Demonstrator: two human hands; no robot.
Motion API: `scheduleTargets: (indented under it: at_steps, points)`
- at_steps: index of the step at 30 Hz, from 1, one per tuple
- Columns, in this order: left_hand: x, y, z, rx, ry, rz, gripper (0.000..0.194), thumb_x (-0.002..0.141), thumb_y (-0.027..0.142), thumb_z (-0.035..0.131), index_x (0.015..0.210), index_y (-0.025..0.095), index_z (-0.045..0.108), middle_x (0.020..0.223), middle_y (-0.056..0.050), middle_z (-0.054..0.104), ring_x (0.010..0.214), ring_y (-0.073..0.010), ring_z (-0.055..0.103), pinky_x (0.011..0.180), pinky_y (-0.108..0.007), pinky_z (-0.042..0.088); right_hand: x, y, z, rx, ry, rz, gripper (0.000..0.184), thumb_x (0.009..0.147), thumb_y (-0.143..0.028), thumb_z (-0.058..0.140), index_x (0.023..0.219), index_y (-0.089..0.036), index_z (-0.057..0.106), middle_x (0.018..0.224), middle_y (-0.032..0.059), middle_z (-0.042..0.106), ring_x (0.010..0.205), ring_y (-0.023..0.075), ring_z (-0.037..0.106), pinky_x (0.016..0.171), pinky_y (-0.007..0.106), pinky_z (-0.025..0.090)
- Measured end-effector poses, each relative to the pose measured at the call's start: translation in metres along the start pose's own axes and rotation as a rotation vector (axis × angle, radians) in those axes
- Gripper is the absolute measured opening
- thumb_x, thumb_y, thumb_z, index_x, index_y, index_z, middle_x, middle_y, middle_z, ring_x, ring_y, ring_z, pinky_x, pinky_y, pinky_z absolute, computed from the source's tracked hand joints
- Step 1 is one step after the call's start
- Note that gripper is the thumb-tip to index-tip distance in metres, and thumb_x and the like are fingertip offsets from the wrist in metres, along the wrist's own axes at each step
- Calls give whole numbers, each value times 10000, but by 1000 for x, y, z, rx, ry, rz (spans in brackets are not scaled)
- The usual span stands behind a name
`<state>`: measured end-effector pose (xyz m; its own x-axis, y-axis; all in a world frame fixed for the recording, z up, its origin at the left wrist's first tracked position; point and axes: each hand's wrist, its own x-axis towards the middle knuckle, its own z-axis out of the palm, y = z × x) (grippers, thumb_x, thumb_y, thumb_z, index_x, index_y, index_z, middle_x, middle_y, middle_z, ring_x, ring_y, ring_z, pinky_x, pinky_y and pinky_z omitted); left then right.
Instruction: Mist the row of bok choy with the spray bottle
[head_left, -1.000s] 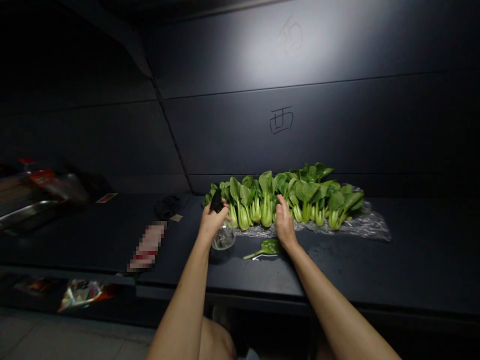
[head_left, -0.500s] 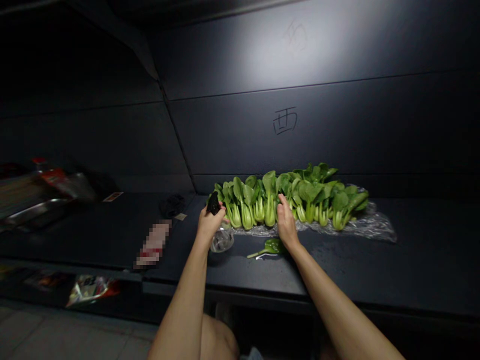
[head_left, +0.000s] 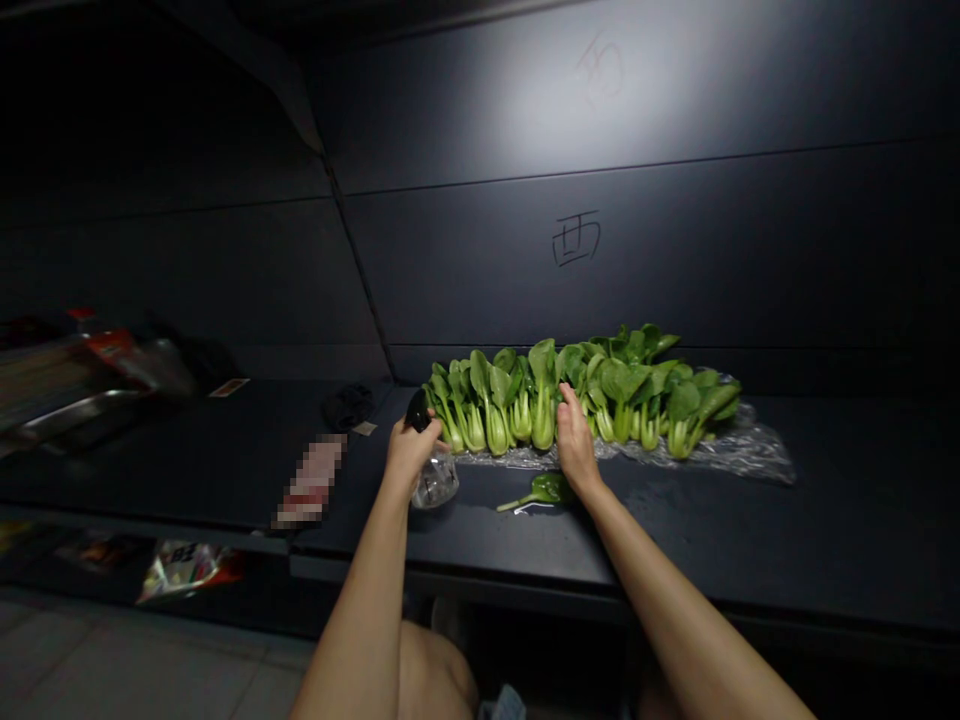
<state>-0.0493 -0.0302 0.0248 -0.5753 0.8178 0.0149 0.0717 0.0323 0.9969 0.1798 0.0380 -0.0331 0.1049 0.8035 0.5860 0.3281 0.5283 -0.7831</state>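
Observation:
My left hand (head_left: 409, 450) is wrapped round the neck of a spray bottle (head_left: 436, 482) with a black head and a clear body. The bottle is just in front of the left end of a row of bok choy (head_left: 541, 400), which stands with its leaves up against the back panel. My right hand (head_left: 576, 440) is open, fingers straight and together, held upright at the front of the row's middle; whether it touches the stems I cannot tell. A loose green leaf (head_left: 551, 488) lies on the shelf beside my right wrist.
Clear plastic wrap (head_left: 739, 455) lies under the bok choy and spreads out to the right. On the dark shelf (head_left: 712, 540), a dark crumpled bundle (head_left: 349, 405) and a blurred-out flat item (head_left: 313, 480) lie to the left. Packaged goods (head_left: 124, 360) stand farther left.
My left hand has moved slightly left with the spray bottle, and the bottle's head looks more upright. My right hand stays almost where it was. The view has shifted a little.

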Motion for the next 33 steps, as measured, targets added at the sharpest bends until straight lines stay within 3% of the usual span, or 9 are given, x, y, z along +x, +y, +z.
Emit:
scheduleTargets:
  at_steps: [16,25,33]
  points:
    - [-12,8,-7,-17,-52,-108,238,555,132,643,791,129,609,616,10,609,406,-162,613,410,-239,477,-3,4,-2,10,2,10,609,946,-552,271,1393,-179,451,1467,115,430,1381,216,355,1158,462,243]
    - [-19,12,-2,-16,-89,-137,245,557,133,644,799,133,614,605,14,607,403,-158,607,410,-239,464,-4,0,-4,10,-7,26,666,937,-581,256,1389,-134,453,1466,143,424,1383,218,352,1162,449,238]
    - [-17,11,-4,-39,-37,-116,238,544,135,639,779,144,599,620,8,630,404,-152,608,436,-247,492,-3,1,-4,18,13,24,637,942,-568,263,1387,-157,458,1461,129,436,1377,218,360,1161,453,239]
